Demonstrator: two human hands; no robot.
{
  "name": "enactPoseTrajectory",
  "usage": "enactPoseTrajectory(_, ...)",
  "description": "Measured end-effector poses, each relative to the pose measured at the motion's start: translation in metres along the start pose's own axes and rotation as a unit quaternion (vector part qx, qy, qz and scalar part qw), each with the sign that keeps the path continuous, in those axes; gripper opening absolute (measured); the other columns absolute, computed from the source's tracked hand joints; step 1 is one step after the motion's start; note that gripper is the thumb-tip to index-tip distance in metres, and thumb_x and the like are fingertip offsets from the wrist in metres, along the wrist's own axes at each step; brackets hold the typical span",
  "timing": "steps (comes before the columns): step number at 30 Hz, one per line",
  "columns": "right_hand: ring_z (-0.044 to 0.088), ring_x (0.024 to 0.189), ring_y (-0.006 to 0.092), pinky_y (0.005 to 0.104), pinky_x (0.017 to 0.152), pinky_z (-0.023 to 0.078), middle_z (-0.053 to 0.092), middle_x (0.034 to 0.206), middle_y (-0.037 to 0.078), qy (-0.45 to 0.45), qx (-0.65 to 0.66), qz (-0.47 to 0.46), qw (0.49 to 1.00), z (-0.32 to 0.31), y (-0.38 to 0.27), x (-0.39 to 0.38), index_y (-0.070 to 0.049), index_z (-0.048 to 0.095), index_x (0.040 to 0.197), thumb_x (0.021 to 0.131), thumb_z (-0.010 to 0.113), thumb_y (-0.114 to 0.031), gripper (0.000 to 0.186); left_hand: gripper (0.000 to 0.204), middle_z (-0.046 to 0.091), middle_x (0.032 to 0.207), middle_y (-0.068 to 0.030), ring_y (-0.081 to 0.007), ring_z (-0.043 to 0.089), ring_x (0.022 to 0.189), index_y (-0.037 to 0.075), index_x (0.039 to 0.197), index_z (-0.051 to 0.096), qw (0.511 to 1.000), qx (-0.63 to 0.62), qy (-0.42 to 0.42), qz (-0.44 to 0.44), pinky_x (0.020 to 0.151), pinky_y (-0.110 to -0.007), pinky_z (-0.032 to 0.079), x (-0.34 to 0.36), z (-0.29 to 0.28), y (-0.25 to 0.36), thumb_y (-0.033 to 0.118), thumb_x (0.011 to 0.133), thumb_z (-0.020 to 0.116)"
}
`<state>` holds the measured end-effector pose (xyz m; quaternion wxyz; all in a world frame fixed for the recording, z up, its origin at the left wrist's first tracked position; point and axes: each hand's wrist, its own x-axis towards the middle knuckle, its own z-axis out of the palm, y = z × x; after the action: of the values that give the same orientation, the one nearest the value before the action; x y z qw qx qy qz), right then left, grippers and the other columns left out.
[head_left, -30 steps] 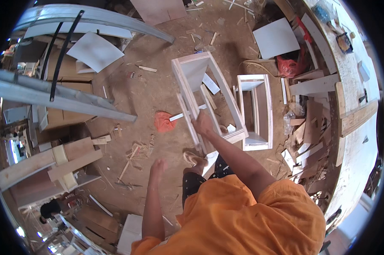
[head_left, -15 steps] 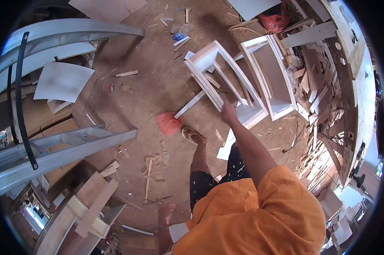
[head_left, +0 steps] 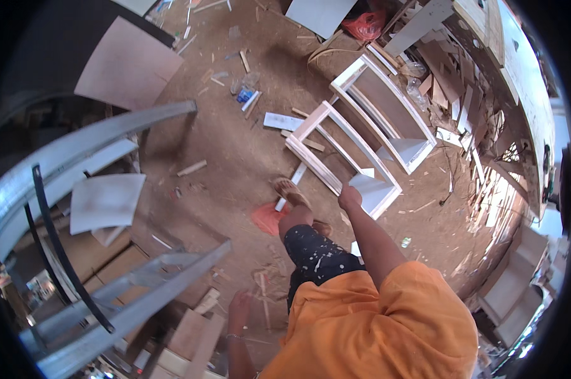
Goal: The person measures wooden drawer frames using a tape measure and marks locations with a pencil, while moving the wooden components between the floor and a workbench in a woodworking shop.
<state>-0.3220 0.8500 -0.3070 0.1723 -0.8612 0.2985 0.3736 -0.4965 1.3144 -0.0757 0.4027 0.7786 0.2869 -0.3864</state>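
Observation:
My right hand is closed on the near corner of a white-edged, open wooden cabinet frame, which rests tilted on the floor ahead. Just beyond it, to the right, lies a second, similar frame with a brown panel. Low on the left hangs my left hand, slightly blurred. Its fingers are loosely apart and hold nothing; a bracelet circles the wrist. A red plastic bag lies on the floor beside my sandalled foot, near a white strip of board.
An aluminium ladder lies along the left, with a white panel between its rails. Wood offcuts pile up at the right beside a long workbench. A pinkish board lies far left. Scraps litter the brown floor.
The view has turned and moved forward. The held frame has shifted towards me relative to the second one, uncovering more of a white board piece on the floor. My right hand stays on its corner.

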Motion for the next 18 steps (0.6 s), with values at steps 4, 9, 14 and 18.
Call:
enactPoseTrajectory(4,0.065,0.109,0.0395,0.0480,0.094,0.051,0.068,0.113,0.024,0.047,0.117,-0.025,0.992,-0.004,-0.036,0.030,-0.001,0.057,0.121,0.086,0.068,-0.033,0.049,0.034,0.071,0.103,-0.0111,-0.0181,0.068,0.096,0.002,0.128,0.058,0.994,0.094,-0.031,0.054,0.088,-0.032,0.052,0.065,-0.043,0.157,0.022,0.101,0.058)
enactPoseTrajectory(9,0.059,0.114,0.0463,0.0472,0.101,0.045,0.061,0.122,0.029,0.107,0.410,0.004,0.906,-0.079,-0.129,0.094,0.003,0.060,0.122,0.086,0.064,-0.048,0.063,0.032,0.071,0.102,-0.0107,-0.0181,0.068,0.095,0.002,0.127,0.059,0.995,0.065,-0.030,0.066,0.086,-0.031,0.053,0.172,-0.114,0.248,0.021,0.102,0.056)
enactPoseTrajectory(14,0.067,0.105,0.0406,0.0449,0.093,0.052,0.071,0.112,0.020,0.004,0.151,0.051,0.987,-0.046,-0.157,0.180,-0.002,0.065,0.117,0.087,0.056,-0.044,0.053,0.027,0.069,0.096,-0.0085,-0.0164,0.067,0.087,0.002,0.122,0.061,0.999,-0.026,-0.010,-0.021,0.077,-0.028,0.054,0.258,-0.205,0.309,0.019,0.102,0.055)
enactPoseTrajectory(18,0.074,0.084,0.0175,0.0366,0.074,0.058,0.074,0.075,0.008,-0.173,0.157,0.063,0.970,-0.092,-0.158,0.161,-0.010,0.075,0.077,0.090,0.050,-0.047,0.047,0.021,0.068,0.091,-0.0076,-0.0160,0.066,0.080,0.001,0.115,0.063,0.998,0.013,-0.053,-0.020,0.072,-0.029,0.055,0.308,-0.241,0.357,0.013,0.101,0.052)
